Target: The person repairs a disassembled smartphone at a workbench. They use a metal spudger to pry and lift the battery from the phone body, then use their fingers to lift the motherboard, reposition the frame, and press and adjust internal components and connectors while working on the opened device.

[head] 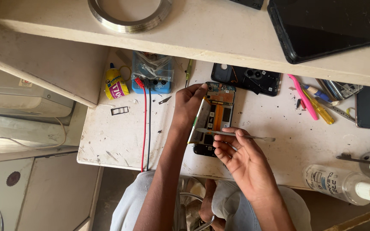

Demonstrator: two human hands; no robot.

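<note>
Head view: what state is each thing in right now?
Phone: back off, internals exposed, battery lifted on edge.
Back cover: off, lying flat.
Spudger: held, tip at phone.
Left hand: gripping phone.
Right hand: holding spudger.
Spray bottle: lying down.

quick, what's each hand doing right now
Left hand: closed on the opened phone, gripping its left edge.
Right hand: closed on a thin metal pry tool, tip over the phone.

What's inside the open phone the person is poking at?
Inside the open phone you can see a green circuit board on top, orange ribbon strips and dark parts. The left hand tilts up the battery, hiding that side; the metal tool crosses the bottom.
</note>
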